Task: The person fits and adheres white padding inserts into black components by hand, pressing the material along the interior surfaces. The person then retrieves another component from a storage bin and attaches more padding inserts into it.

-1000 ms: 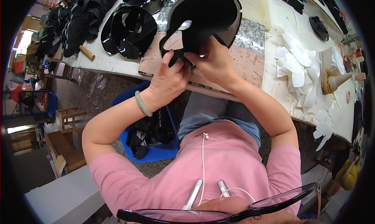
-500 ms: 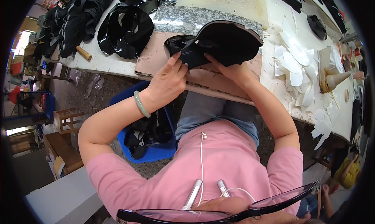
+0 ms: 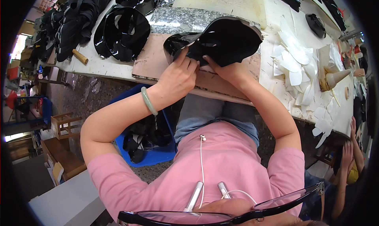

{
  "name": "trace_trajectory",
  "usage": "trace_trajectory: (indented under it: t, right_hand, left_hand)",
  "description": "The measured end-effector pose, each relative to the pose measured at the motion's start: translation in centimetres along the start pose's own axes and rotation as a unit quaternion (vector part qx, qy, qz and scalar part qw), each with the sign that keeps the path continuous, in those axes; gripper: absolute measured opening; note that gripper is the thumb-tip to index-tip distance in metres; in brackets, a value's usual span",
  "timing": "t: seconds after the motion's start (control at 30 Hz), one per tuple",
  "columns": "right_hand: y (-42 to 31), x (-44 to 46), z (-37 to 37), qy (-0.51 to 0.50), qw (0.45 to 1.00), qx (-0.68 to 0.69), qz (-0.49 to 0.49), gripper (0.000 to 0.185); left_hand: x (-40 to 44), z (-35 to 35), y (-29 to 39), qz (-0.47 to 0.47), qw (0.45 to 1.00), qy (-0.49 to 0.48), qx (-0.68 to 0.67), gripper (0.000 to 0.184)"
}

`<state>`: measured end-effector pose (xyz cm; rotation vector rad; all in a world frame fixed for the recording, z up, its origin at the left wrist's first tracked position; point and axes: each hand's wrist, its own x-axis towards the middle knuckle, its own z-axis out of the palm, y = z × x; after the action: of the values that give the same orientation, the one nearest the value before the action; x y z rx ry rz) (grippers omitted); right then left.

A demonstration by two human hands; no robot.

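A glossy black patent shoe upper (image 3: 233,40) is held up above the front of the work table, its dark, hollow inside facing me. My left hand (image 3: 178,77), below a pale green bangle (image 3: 148,101), is closed on its near edge, with the index finger extended along the material. My right hand (image 3: 229,71) grips the lower edge close by, thumb on the inner face and the other fingers hidden beneath. Under the upper lies a pinkish board (image 3: 152,64) at the table edge.
More glossy black uppers (image 3: 125,34) lie at the left, near a wooden cylinder (image 3: 80,56). White cut pieces (image 3: 296,64) and a glue-stained container with a cone (image 3: 333,80) are at the right. A blue bin (image 3: 158,157) stands below. Another person's hands (image 3: 348,153) show far right.
My left hand has shifted right, closer to my right hand, along the near edge. The upper has turned slightly in my hands. At far right, another person's hands have risen into view.
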<state>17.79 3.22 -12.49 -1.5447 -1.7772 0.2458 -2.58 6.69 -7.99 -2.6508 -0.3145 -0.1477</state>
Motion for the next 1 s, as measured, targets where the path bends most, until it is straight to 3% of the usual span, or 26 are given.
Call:
trace_trajectory:
  t: [0.03, 0.13, 0.23, 0.27, 0.37, 0.47, 0.57, 0.67, 0.77, 0.87, 1.0]
  right_hand:
    - [0.1, 0.1, 0.0, 0.022, 0.998, -0.014, -0.05, 0.041]
    - [-0.6, 1.0, -1.8, 0.025, 0.989, 0.141, 0.043, 0.033]
    - [0.4, 2.0, -4.7, -0.038, 0.99, 0.028, 0.13, 0.026]
    - [2.1, 1.9, -4.4, -0.026, 0.985, 0.054, 0.162, 0.022]
    - [1.9, 1.7, -5.3, -0.036, 0.976, 0.124, 0.174, 0.024]
    - [3.8, 1.3, -3.8, 0.002, 0.977, 0.101, 0.186, 0.036]
    - [4.4, 1.1, -3.5, -0.006, 0.98, 0.057, 0.191, 0.037]
    - [4.9, 0.9, -3.0, -0.024, 0.979, 0.009, 0.204, 0.025]
    - [2.6, 1.3, -3.9, 0.02, 0.993, 0.032, 0.111, 0.034]
    - [2.5, 0.7, -3.1, 0.101, 0.994, -0.017, 0.047, 0.03]
    - [4.7, 2.1, -4.3, 0.072, 0.989, 0.01, 0.129, 0.03]
  left_hand:
    - [0.1, 0.0, 0.1, -0.001, 1.0, -0.001, -0.01, 0.039]
    - [0.5, -0.1, 0.1, 0.005, 0.999, -0.007, -0.033, 0.038]
    - [0.6, -0.3, -0.2, 0.021, 0.998, -0.028, -0.049, 0.039]
    - [0.7, -0.4, -0.3, 0.026, 0.997, -0.04, -0.054, 0.039]
    - [1.3, -0.4, -0.6, 0.035, 0.997, -0.042, -0.047, 0.039]
    - [1.7, -0.4, -0.7, 0.033, 0.998, -0.041, -0.029, 0.039]
    - [2.0, -0.2, -0.6, 0.025, 0.998, -0.044, -0.032, 0.039]
    - [2.8, -0.7, -0.6, 0.038, 0.998, -0.053, -0.018, 0.039]
    - [3.8, -0.3, 0.0, 0.043, 0.997, -0.057, -0.013, 0.04]
    - [5.2, 0.7, 0.5, 0.045, 0.997, -0.058, -0.037, 0.042]
    - [6.5, 1.5, 0.5, 0.044, 0.997, -0.038, -0.055, 0.045]
